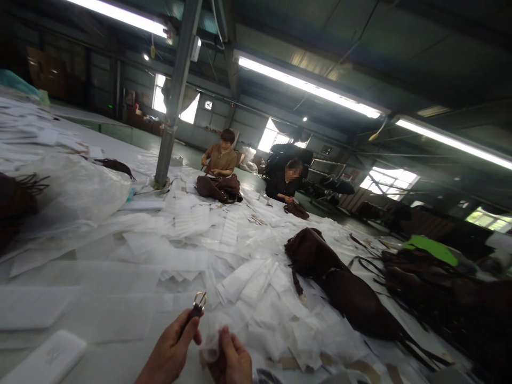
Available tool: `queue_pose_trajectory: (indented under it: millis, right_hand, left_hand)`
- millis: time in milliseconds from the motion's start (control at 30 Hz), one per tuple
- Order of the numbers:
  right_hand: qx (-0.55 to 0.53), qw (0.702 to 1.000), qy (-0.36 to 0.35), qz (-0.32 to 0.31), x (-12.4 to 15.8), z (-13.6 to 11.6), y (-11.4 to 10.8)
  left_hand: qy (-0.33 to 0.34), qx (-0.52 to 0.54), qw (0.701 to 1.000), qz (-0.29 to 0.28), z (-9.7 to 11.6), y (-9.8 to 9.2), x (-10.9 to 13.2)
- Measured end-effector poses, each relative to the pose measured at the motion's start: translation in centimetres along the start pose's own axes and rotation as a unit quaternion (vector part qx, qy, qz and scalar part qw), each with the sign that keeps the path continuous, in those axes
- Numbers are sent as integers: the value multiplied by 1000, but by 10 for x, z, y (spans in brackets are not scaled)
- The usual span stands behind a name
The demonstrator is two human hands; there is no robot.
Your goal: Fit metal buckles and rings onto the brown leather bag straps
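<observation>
My left hand [174, 341] is closed round the end of a dark brown leather strap, with a gold-coloured buckle [199, 300] standing up above the fingers. Close beside it, my right hand [231, 356] pinches a thin, see-through white wrapping sheet [210, 341], which is blurred. Something dark brown shows under the right fingers, but I cannot tell whether it belongs to the same strap. Loose white wrapping sheets [256, 288] lie on the table beyond both hands. To the right rests a dark brown leather bag [344, 288] with straps trailing from it.
More brown bags [436, 282] are heaped at the right, with a bright green piece [432, 249] on top. At the left lies a clear plastic bag [80, 186]. A metal post [174, 101] rises behind the table. Two co-workers [221, 154] handle brown bags across it.
</observation>
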State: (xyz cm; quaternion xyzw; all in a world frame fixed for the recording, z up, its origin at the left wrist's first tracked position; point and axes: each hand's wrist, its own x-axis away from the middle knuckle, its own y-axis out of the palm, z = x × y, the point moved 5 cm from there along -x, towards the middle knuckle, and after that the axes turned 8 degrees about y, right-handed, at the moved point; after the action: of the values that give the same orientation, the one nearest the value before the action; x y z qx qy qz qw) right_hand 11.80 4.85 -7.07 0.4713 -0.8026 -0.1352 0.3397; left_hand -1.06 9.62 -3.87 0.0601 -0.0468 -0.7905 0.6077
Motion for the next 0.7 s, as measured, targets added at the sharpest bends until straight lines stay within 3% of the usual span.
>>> queue_pose_trajectory:
  millis: [100, 267, 400, 600, 700]
  right_hand:
    - [-44, 998, 0, 37, -1, -8, -9]
    - [-88, 989, -18, 119, 1, -18, -21]
    - [-100, 987, -24, 122, 4, -22, -19]
    - [-87, 991, -37, 96, 4, -24, -18]
    - [-90, 992, -32, 82, 5, -24, -16]
  left_hand:
    - [9, 6, 999, -35, 3, 3, 3]
    - [-14, 63, 982, -176, 12, 18, 13]
    - [-8, 66, 960, -272, 20, 28, 19]
    - [59, 47, 955, -286, 18, 31, 19]
    - [42, 67, 958, -274, 16, 32, 20]
